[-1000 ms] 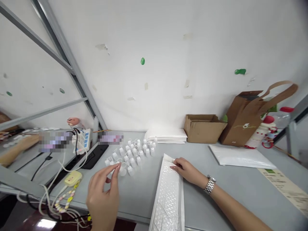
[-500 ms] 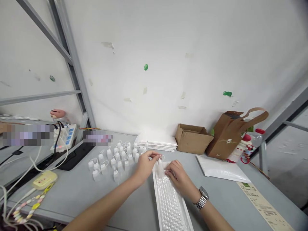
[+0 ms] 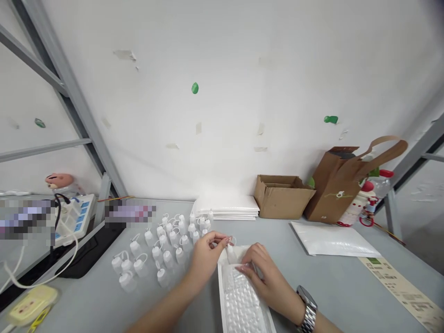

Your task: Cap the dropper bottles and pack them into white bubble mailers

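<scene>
Currently, lower centre of the frame: one small white bottle point(image 3: 231, 255), which we are pinching in our left hand point(image 3: 210, 252), at the mouth of one bubble mailer point(image 3: 243, 303), which we are clamping in our right hand point(image 3: 261, 273); lower left: capped bottles point(image 3: 168, 259), standing grouped.

Open cardboard box point(image 3: 284, 202) against a white wall point(image 3: 225, 55) dotted with green scraps point(image 3: 194, 88), brown paper bag point(image 3: 331, 194) beside it, red-capped clear bottle point(image 3: 382, 186) behind, printed paper strip point(image 3: 398, 286) lying flat, white power strip point(image 3: 82, 217) near the grey metal frame point(image 3: 79, 111), yellow case point(image 3: 33, 305) at lower left.
</scene>
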Demonstrator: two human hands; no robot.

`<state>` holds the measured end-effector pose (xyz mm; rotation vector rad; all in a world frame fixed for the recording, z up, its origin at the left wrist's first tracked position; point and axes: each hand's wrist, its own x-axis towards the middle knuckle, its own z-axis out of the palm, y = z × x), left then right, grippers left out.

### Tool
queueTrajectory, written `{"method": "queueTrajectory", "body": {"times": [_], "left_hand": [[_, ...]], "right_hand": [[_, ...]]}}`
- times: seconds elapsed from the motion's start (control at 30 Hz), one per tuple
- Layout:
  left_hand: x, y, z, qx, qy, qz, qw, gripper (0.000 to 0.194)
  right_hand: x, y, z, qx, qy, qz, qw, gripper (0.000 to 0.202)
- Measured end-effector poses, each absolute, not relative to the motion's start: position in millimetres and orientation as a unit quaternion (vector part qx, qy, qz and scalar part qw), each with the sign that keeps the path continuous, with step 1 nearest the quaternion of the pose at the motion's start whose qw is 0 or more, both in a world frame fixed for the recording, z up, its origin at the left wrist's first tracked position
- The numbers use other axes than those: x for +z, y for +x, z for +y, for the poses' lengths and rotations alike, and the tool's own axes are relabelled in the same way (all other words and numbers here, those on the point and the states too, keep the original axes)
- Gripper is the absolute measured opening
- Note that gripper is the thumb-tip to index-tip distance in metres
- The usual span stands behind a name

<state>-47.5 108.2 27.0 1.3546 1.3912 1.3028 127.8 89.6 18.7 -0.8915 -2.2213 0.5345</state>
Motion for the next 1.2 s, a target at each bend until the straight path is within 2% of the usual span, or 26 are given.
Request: {"method": "queueTrajectory", "body": {"times": [0.23, 0.3, 0.43, 0.53, 0.63, 0.73, 0.77, 0.83, 0.93, 1.07, 1.2], "left_hand": [[24, -36, 99, 0.458, 0.564, 0.53, 0.438, 0.012], [20, -33, 95, 0.446, 0.596, 0.52, 0.42, 0.012], [16, -31, 89, 0.419, 0.68, 0.493, 0.346, 0.031], [16, -32, 87, 0.416, 0.684, 0.486, 0.35, 0.036], [16, -31, 89, 0.475, 0.613, 0.474, 0.416, 0.026], [14, -28, 90, 0.491, 0.491, 0.425, 0.581, 0.058], [14, -27, 90, 0.465, 0.461, 0.405, 0.638, 0.062], [14, -26, 89, 0.403, 0.429, 0.379, 0.714, 0.056], [15, -25, 86, 0.364, 0.413, 0.374, 0.746, 0.045], [16, -27, 86, 0.362, 0.403, 0.393, 0.743, 0.045], [16, -32, 90, 0.375, 0.391, 0.407, 0.735, 0.046]], "right_hand": [[14, 127, 87, 0.204, -0.335, -0.852, 0.348, 0.01], [13, 127, 86, 0.194, -0.333, -0.853, 0.35, 0.01], [10, 126, 87, 0.187, -0.342, -0.844, 0.368, 0.012], [10, 128, 91, 0.188, -0.357, -0.832, 0.382, 0.012], [10, 130, 95, 0.18, -0.388, -0.805, 0.411, 0.014], [11, 134, 99, 0.181, -0.419, -0.768, 0.449, 0.017], [11, 135, 101, 0.186, -0.429, -0.758, 0.456, 0.018], [10, 137, 105, 0.196, -0.442, -0.746, 0.457, 0.019], [11, 139, 112, 0.19, -0.449, -0.74, 0.464, 0.016], [25, 129, 128, 0.176, -0.436, -0.736, 0.487, 0.019], [43, 99, 153, 0.2, -0.395, -0.779, 0.444, 0.023]]}}
